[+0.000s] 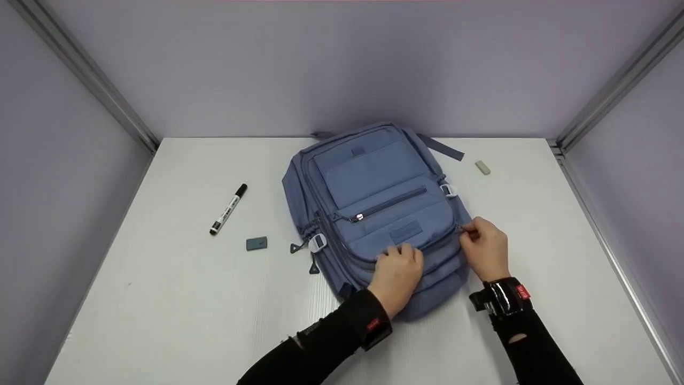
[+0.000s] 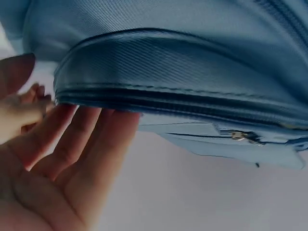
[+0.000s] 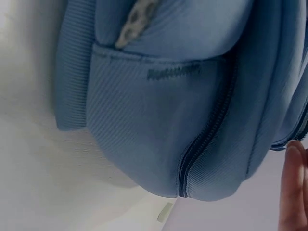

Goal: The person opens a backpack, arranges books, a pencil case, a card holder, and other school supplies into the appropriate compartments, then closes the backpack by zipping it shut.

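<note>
- The blue backpack (image 1: 382,227) lies on the white table (image 1: 160,305), front panel up, before me.
- My left hand (image 1: 396,275) is extended, thumb apart from the fingers; the fingers touch the zipped pocket edge (image 2: 159,98).
- My right hand (image 1: 485,250) pinches a zipper pull (image 1: 459,228) at the backpack's right side.
- Marker (image 1: 228,209) and dark green block (image 1: 256,244): left of the backpack.
- Pale green block (image 1: 482,168): near the strap (image 1: 442,148).
</note>
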The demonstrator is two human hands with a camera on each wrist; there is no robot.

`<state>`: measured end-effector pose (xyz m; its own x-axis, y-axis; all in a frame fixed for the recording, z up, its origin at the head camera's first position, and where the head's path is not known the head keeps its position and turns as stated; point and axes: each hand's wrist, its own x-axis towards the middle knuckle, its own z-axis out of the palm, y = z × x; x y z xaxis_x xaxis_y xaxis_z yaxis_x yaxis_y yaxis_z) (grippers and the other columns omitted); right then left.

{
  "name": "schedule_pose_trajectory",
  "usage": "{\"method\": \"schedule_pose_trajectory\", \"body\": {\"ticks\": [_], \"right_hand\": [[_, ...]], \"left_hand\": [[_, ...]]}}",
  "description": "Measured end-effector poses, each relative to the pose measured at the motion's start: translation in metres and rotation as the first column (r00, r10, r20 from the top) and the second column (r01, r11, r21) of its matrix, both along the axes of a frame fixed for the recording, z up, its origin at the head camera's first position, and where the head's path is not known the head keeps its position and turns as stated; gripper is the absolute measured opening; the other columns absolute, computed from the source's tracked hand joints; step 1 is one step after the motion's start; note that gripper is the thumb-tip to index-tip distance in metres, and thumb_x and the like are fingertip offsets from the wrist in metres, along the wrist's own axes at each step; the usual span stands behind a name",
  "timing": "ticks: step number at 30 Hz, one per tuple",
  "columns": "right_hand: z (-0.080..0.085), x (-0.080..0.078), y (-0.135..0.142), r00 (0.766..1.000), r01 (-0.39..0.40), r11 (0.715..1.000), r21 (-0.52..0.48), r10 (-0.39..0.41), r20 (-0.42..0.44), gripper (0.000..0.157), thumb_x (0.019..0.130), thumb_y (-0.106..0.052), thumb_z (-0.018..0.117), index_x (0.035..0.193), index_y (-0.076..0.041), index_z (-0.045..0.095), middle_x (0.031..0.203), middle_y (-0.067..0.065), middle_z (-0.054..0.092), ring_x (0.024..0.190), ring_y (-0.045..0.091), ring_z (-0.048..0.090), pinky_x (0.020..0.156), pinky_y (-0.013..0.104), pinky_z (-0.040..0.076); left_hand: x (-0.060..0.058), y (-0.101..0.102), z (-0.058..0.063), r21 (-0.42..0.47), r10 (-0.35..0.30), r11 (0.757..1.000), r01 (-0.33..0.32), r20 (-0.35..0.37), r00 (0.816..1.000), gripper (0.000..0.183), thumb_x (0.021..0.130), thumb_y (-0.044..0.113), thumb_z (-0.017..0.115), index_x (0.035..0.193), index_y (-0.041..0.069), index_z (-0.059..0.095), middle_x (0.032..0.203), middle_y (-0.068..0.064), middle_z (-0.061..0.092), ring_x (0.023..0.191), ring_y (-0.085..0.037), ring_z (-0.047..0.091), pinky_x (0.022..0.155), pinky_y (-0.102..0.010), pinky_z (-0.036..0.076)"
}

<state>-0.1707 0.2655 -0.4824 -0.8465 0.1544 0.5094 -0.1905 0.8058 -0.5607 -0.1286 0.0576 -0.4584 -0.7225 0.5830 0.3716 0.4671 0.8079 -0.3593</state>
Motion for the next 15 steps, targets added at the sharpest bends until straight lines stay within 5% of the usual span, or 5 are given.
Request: {"method": "schedule_pose_trajectory", "body": {"ticks": [6, 12, 15], "right_hand": [[0.0, 0.001, 0.0, 1.0, -0.024, 1.0, 0.013, 0.024, -0.015, 0.012, 0.073, 0.011, 0.062, 0.077, 0.001, 0.066, 0.074, 0.014, 0.069, 0.064, 0.026, 0.064, 0.062, 0.004, 0.036], [0.001, -0.008, 0.003, 0.996, -0.081, 0.994, 0.076, 0.083, -0.018, 0.01, 0.074, 0.01, 0.064, 0.077, 0.0, 0.063, 0.074, 0.014, 0.069, 0.063, 0.024, 0.063, 0.059, 0.022, 0.046], [0.001, -0.017, 0.005, 0.991, -0.131, 0.989, 0.073, 0.13, 0.007, 0.013, 0.074, 0.012, 0.063, 0.078, 0.0, 0.064, 0.075, 0.013, 0.069, 0.065, 0.022, 0.062, 0.061, 0.021, 0.046]], "left_hand": [[-0.006, 0.0, -0.012, -0.03, -0.033, 0.999, 0.031, -0.086, 0.996, 0.012, 0.092, 0.021, 0.061, 0.082, 0.017, 0.067, 0.084, 0.0, 0.067, 0.062, -0.017, 0.067, 0.05, -0.028, 0.056], [-0.009, -0.026, -0.004, -0.003, -0.153, 0.988, 0.154, 0.029, 0.988, 0.008, 0.089, 0.015, 0.064, 0.083, 0.019, 0.066, 0.077, 0.003, 0.062, 0.055, -0.01, 0.057, 0.042, -0.024, 0.05], [-0.01, -0.042, -0.001, 0.018, -0.189, 0.982, 0.188, 0.078, 0.979, 0.006, 0.089, 0.014, 0.065, 0.087, 0.019, 0.068, 0.078, 0.003, 0.062, 0.056, -0.01, 0.057, 0.043, -0.024, 0.05]]}}
